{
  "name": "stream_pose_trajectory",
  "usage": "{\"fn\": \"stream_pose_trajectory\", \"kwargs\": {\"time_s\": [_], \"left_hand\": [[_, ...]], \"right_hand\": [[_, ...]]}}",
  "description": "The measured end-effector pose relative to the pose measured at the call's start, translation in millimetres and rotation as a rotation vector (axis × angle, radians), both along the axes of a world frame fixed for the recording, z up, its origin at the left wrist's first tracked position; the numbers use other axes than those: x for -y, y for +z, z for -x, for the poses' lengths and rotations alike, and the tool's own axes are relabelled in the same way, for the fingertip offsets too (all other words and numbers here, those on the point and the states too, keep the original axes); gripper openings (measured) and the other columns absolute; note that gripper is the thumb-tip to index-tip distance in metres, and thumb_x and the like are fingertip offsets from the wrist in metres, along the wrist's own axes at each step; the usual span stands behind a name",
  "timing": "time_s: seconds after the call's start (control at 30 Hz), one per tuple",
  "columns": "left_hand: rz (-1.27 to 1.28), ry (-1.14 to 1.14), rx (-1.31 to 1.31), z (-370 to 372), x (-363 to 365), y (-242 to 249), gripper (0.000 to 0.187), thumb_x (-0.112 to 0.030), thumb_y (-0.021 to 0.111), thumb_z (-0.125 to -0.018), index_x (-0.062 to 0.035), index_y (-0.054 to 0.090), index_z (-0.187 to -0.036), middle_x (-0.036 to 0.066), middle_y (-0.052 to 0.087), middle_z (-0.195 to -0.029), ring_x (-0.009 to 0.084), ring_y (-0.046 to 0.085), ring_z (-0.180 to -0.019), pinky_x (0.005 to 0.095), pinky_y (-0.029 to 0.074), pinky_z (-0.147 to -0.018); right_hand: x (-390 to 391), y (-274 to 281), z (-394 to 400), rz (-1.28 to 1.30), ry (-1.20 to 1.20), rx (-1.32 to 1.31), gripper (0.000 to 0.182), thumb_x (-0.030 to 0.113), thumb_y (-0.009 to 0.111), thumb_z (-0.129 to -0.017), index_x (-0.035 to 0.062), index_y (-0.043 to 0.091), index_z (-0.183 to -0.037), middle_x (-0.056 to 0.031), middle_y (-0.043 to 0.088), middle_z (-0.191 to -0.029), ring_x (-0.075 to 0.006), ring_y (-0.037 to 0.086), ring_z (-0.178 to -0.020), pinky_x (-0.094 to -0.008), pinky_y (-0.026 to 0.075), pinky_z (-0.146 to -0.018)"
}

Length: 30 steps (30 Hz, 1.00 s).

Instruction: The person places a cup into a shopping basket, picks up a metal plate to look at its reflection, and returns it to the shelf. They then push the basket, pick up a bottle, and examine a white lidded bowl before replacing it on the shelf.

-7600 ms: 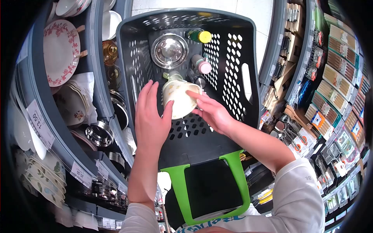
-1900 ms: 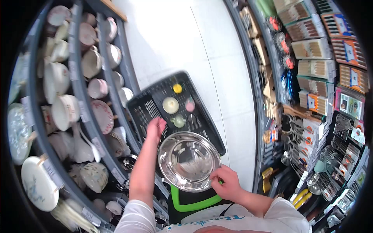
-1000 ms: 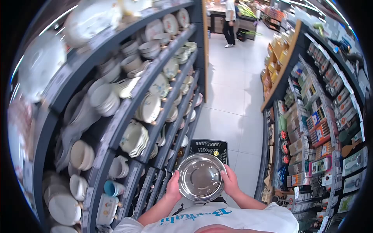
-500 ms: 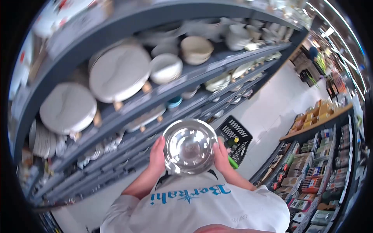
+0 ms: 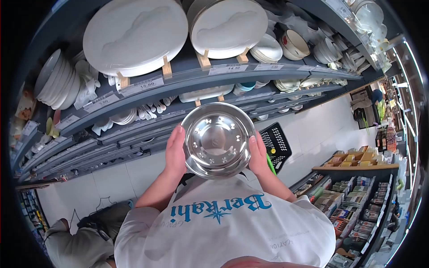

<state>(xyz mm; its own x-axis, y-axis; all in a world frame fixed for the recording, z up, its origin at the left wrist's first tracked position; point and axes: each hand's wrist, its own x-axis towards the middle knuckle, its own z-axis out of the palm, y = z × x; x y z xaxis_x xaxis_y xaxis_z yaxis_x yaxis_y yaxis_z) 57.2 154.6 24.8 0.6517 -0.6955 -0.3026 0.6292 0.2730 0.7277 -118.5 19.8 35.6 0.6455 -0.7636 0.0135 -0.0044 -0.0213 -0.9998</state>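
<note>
A shiny stainless steel bowl (image 5: 217,138) is held in front of my chest, its open side facing up towards me. My left hand (image 5: 175,152) presses against the rim on the left side of the view. On the opposite side, my right hand (image 5: 258,154) grips the rim with the thumb on top. Both sets of fingers curl under the bowl, where they are partly hidden. Beyond the bowl, a white serving dish (image 5: 206,93) rests on a lower shelf.
Shelves (image 5: 187,80) hold large oval plates (image 5: 134,35), stacked bowls (image 5: 56,80) and spoons. A black shopping basket (image 5: 276,145) stands on the floor right of the bowl. Another person (image 5: 82,243) is low at the left. A display rack (image 5: 353,201) stands at right.
My view has turned, so the shelves and basket sit differently in it. The bowl, still between both hands, appears higher and larger. Another person has come into view at the lower left.
</note>
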Motion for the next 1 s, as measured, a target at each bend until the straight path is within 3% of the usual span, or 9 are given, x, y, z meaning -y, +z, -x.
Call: {"fn": "stream_pose_trajectory", "kwargs": {"time_s": [0.3, 0.4, 0.57, 0.67, 0.77, 0.83, 0.87, 0.93, 1.0], "left_hand": [[-0.046, -0.001, 0.165, 18, 18, 4, 0.034, -0.022, 0.038, -0.098, -0.0001, 0.047, -0.123, 0.007, 0.058, -0.110, 0.0125, 0.055, -0.097, 0.0262, 0.045, -0.084], [-0.067, -0.029, 0.255, 28, 30, 3, 0.034, -0.020, 0.040, -0.097, 0.0008, 0.048, -0.122, 0.008, 0.058, -0.110, 0.0129, 0.055, -0.097, 0.0263, 0.044, -0.085], [-0.044, -0.085, 0.427, 47, 60, 18, 0.033, -0.018, 0.044, -0.096, 0.0032, 0.050, -0.120, 0.008, 0.059, -0.108, 0.0119, 0.054, -0.097, 0.0252, 0.042, -0.085], [-0.063, -0.148, 0.698, 59, 76, 25, 0.030, -0.015, 0.046, -0.094, 0.0045, 0.054, -0.115, 0.009, 0.060, -0.105, 0.0120, 0.055, -0.094, 0.0252, 0.043, -0.084], [-0.046, -0.233, 0.706, 70, 92, 36, 0.030, -0.016, 0.047, -0.094, 0.0038, 0.053, -0.116, 0.008, 0.060, -0.106, 0.0112, 0.054, -0.095, 0.0250, 0.042, -0.084], [-0.075, -0.235, 0.612, 82, 103, 44, 0.031, -0.017, 0.047, -0.094, 0.0033, 0.052, -0.117, 0.007, 0.059, -0.106, 0.0109, 0.054, -0.095, 0.0249, 0.042, -0.084], [-0.102, -0.227, 0.507, 88, 109, 48, 0.032, -0.018, 0.047, -0.095, 0.0028, 0.051, -0.118, 0.007, 0.059, -0.107, 0.0106, 0.054, -0.096, 0.0247, 0.042, -0.085], [-0.133, -0.202, 0.506, 99, 117, 56, 0.032, -0.019, 0.047, -0.095, 0.0023, 0.051, -0.118, 0.006, 0.059, -0.107, 0.0105, 0.054, -0.096, 0.0248, 0.042, -0.085], [-0.178, -0.166, 0.495, 104, 122, 55, 0.032, -0.020, 0.047, -0.095, 0.0018, 0.051, -0.119, 0.006, 0.059, -0.107, 0.0103, 0.053, -0.096, 0.0248, 0.042, -0.085]], "right_hand": [[19, 7, 29, 0.173, -0.009, -0.169, 0.032, 0.025, 0.037, -0.097, -0.0008, 0.050, -0.111, -0.0046, 0.055, -0.071, -0.0097, 0.049, -0.064, -0.0260, 0.041, -0.060], [25, 5, 47, 0.177, -0.013, -0.175, 0.025, 0.022, 0.040, -0.097, -0.0001, 0.051, -0.095, -0.0013, 0.052, -0.054, -0.0077, 0.051, -0.042, -0.0215, 0.039, -0.038], [38, 19, 81, 0.091, -0.048, -0.192, 0.021, 0.018, 0.046, -0.094, -0.0016, 0.054, -0.096, -0.0024, 0.054, -0.054, -0.0086, 0.053, -0.043, -0.0214, 0.039, -0.037], [53, 17, 107, 0.068, -0.016, -0.320, 0.022, 0.019, 0.049, -0.092, -0.0004, 0.057, -0.100, -0.0026, 0.059, -0.058, -0.0093, 0.054, -0.043, -0.0231, 0.042, -0.041], [64, 13, 125, -0.110, 0.059, -0.262, 0.028, 0.020, 0.053, -0.091, -0.0010, 0.055, -0.108, -0.0022, 0.058, -0.055, -0.0096, 0.055, -0.044, -0.0226, 0.041, -0.040], [69, 29, 132, -0.288, 0.065, -0.160, 0.034, 0.020, 0.055, -0.090, -0.0023, 0.049, -0.115, -0.0050, 0.061, -0.067, -0.0118, 0.057, -0.048, -0.0230, 0.045, -0.043], [71, 24, 135, -0.290, 0.067, -0.151, 0.034, 0.020, 0.055, -0.090, -0.0023, 0.049, -0.115, -0.0050, 0.061, -0.067, -0.0118, 0.057, -0.048, -0.0230, 0.045, -0.043], [77, 10, 138, -0.223, 0.000, 0.148, 0.036, 0.018, 0.055, -0.089, -0.0031, 0.046, -0.117, -0.0091, 0.062, -0.085, -0.0133, 0.059, -0.054, -0.0246, 0.049, -0.049], [86, 7, 144, -0.199, 0.035, 0.187, 0.035, 0.016, 0.055, -0.089, -0.0031, 0.046, -0.117, -0.0098, 0.060, -0.092, -0.0134, 0.060, -0.061, -0.0252, 0.050, -0.055]]}}
